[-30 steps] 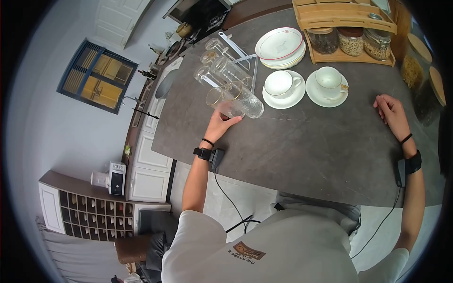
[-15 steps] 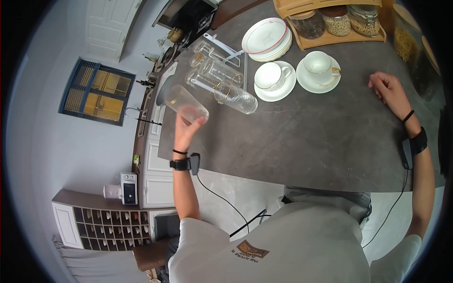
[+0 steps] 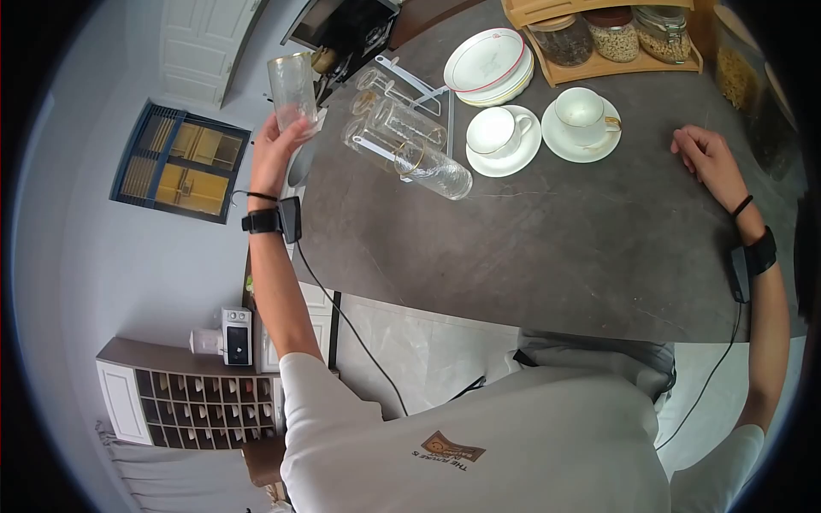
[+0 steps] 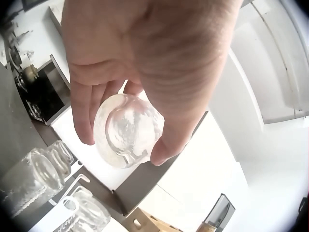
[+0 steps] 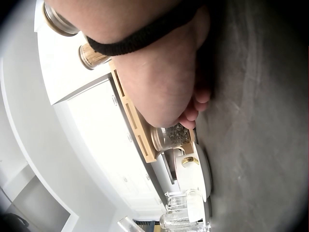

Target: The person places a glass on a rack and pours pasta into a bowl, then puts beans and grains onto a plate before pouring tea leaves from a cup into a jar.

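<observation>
My left hand (image 3: 274, 154) grips a clear drinking glass (image 3: 292, 84) with a gold rim, its fingers and thumb around the lower part. It is held up past the left side of the table, rim upward. The left wrist view shows the glass's thick base (image 4: 126, 131) between thumb and fingers. To the right of that hand, several more glasses (image 3: 438, 176) lean on a white metal rack (image 3: 416, 75). My right hand (image 3: 711, 167) rests on the grey table (image 3: 530, 265), fingers loosely curled, holding nothing. In the right wrist view its fingertips (image 5: 191, 114) are partly hidden behind the palm.
Two white cups (image 3: 492, 132) on saucers (image 3: 599, 156) stand mid-table. Behind them are stacked plates (image 3: 484, 60) and a wooden shelf (image 3: 599, 70) holding jars (image 3: 611, 36). Tall jars (image 3: 737, 73) line the right edge. A cable (image 3: 351, 325) hangs from the left wrist.
My left hand has lifted the glass from beside the rack, carried it left and up, and turned it more upright. My right hand stays at its place on the table.
</observation>
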`<state>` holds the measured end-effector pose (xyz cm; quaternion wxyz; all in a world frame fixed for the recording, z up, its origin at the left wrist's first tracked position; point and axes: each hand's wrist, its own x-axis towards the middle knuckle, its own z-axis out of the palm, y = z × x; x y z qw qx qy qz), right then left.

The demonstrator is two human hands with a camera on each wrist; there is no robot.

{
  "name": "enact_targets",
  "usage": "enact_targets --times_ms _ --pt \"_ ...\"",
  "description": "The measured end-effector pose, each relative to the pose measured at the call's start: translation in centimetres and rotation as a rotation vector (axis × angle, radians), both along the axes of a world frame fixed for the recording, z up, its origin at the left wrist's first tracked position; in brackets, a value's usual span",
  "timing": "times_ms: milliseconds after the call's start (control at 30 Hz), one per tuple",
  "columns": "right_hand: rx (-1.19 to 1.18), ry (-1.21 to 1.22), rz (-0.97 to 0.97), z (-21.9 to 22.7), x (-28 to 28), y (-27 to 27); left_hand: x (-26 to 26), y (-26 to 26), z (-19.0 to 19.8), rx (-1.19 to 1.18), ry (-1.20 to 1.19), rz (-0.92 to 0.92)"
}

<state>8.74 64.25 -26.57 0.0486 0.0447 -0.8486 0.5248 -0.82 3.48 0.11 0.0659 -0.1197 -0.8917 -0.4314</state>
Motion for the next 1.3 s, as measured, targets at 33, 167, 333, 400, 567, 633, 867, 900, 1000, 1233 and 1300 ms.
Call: enact_targets --times_ms 33,167,333,400,567,633,867,900,1000,1233,1300 --pt "0.0 0.001 0.002 0.0 0.0 0.0 -0.1 0.8 0.9 0.0 -0.004 0.019" --pt "0.004 -0.008 0.003 0.3 0.1 0.0 -2.0 0.9 2.3 0.014 0.079 0.057" --pt "-0.031 -0.016 0.02 0.1 0.0 0.1 -3.7 1.9 2.7 0.071 0.118 0.062" --pt "-0.033 -0.017 0.023 0.1 0.0 0.1 -4.3 2.5 2.6 0.03 0.122 0.077" --pt "-0.031 -0.016 0.02 0.1 0.0 0.1 -5.8 3.7 2.3 -0.144 0.149 0.126" --pt "-0.038 -0.017 0.02 0.1 0.0 0.1 -6.7 3.8 2.4 -0.205 0.155 0.126" --pt "-0.041 -0.009 0.021 0.3 0.1 0.0 -8.6 5.0 0.8 -0.332 0.212 0.098" --pt "-0.042 -0.012 0.023 0.2 0.1 0.0 -8.9 5.1 0.4 -0.343 0.212 0.102" --pt "-0.043 -0.017 0.026 0.2 0.1 0.1 -9.5 5.6 -0.4 -0.393 0.169 0.111" --pt "-0.04 -0.026 0.026 0.5 0.2 0.0 -12.1 5.8 -3.8 -0.467 0.047 -0.008" --pt "-0.044 -0.028 0.031 0.4 0.2 0.0 -12.6 5.8 -4.4 -0.497 0.003 -0.051"
